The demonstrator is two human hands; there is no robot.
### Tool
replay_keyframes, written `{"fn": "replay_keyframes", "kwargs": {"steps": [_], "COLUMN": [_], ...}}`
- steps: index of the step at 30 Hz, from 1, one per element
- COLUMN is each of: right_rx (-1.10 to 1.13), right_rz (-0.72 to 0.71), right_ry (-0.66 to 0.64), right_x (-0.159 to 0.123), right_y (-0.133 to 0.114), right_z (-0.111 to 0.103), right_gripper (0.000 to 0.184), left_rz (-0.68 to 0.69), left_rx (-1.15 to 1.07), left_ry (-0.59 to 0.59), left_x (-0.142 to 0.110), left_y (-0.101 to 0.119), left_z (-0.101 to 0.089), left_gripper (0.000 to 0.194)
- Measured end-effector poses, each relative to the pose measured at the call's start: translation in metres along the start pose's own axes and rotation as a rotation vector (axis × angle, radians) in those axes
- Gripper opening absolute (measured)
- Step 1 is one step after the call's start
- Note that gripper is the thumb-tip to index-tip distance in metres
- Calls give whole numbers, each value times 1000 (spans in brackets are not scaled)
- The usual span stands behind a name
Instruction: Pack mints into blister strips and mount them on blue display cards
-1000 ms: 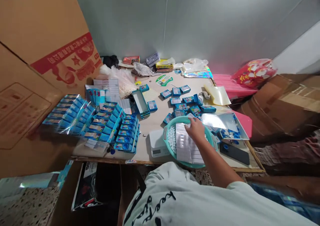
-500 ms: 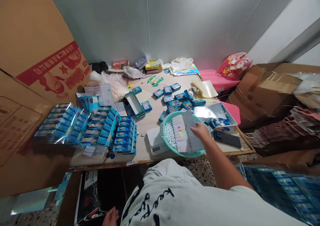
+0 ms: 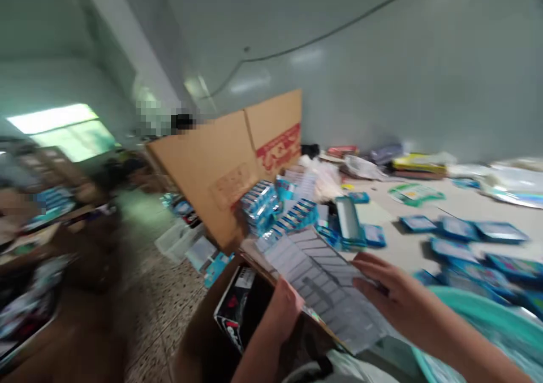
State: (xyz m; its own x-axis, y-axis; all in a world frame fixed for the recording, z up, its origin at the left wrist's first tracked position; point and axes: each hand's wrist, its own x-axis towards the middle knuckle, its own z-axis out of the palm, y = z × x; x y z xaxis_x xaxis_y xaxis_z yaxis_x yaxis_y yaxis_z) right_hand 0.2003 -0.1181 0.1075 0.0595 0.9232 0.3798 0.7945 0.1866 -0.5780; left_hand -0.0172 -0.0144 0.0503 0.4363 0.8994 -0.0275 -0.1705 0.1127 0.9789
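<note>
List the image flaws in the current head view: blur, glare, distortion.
Head view: motion smear softens the blue packs and the red print; the window is blown out; pale glare streaks mark the wall; wide-angle stretch seems to enlarge the basin at the edge; a patch behind the carton is pixelated.

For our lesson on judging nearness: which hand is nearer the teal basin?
Right. The right hand is beside the basin, forearm over its rim; the left hand is farther left, by the pale sheets.

hands (image 3: 285, 306) at plastic tray (image 3: 326, 281), blue packs (image 3: 259, 205), cardboard (image 3: 220, 168), teal basin (image 3: 462, 304)
</note>
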Motion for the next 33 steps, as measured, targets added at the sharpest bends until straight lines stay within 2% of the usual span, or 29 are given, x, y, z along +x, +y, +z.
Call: {"fn": "replay_keyframes", "kwargs": {"steps": [2, 5, 7, 9, 10, 12, 15, 16, 18, 20, 21, 23, 25, 26, 27, 28, 30, 33], "right_rx": [-99, -202, -205, -161, -125, -36, 138, 203, 327, 385, 380, 334, 288, 271, 254, 235, 207, 238], "right_rz": [-173, -426, -517, -548, -546, -487, -266, -190, -88, -43, -34, -11, 8, 7, -1, -19, -74, -155], "right_ry": [-32, -47, -100, -200, -227, -195, -114, -166, -373, -498, -494, -411, -368, -367, -369, -380, -420, -472], "right_x": [14, 23, 24, 23, 24, 26, 33, 36, 41, 45, 47, 49, 49, 48, 47, 46, 44, 43], "right_y": [-20, -43, -55, -63, -65, -65, -62, -62, -61, -60, -59, -55, -49, -47, -45, -43, -41, -41], "right_z": [32, 72, 87, 94, 95, 95, 87, 82, 69, 56, 50, 40, 34, 32, 30, 28, 26, 23], "right_gripper": [46, 63, 66, 67, 65, 57, 55, 54, 41, 24, 22, 21, 21, 21, 20, 18, 16, 18], "left_rz": [48, 106, 97, 62, 52, 62, 56, 38, 14, 36, 73, 213, 443, 566, 673, 745, 781, 635], "left_rx": [-85, -268, -416, -576, -644, -718, -728, -709, -634, -507, -420, -164, 257, 518, 787, 1040, 1425, 1664], "left_ry": [21, 6, 82, 255, 346, 488, 628, 652, 652, 653, 691, 847, 1016, 1051, 1030, 961, 735, 296], "left_x": [-16, -41, -52, -60, -63, -69, -77, -80, -82, -81, -79, -77, -78, -80, -83, -85, -90, -89], "left_y": [7, 10, 12, 17, 20, 27, 39, 43, 48, 50, 50, 49, 52, 56, 62, 69, 84, 99], "left_z": [2, 2, 1, -1, -3, -4, -4, -4, -5, -12, -17, -31, -44, -48, -51, -51, -46, -33], "left_gripper": [77, 87, 76, 52, 43, 39, 38, 38, 42, 51, 59, 84, 104, 105, 100, 89, 64, 48]}}
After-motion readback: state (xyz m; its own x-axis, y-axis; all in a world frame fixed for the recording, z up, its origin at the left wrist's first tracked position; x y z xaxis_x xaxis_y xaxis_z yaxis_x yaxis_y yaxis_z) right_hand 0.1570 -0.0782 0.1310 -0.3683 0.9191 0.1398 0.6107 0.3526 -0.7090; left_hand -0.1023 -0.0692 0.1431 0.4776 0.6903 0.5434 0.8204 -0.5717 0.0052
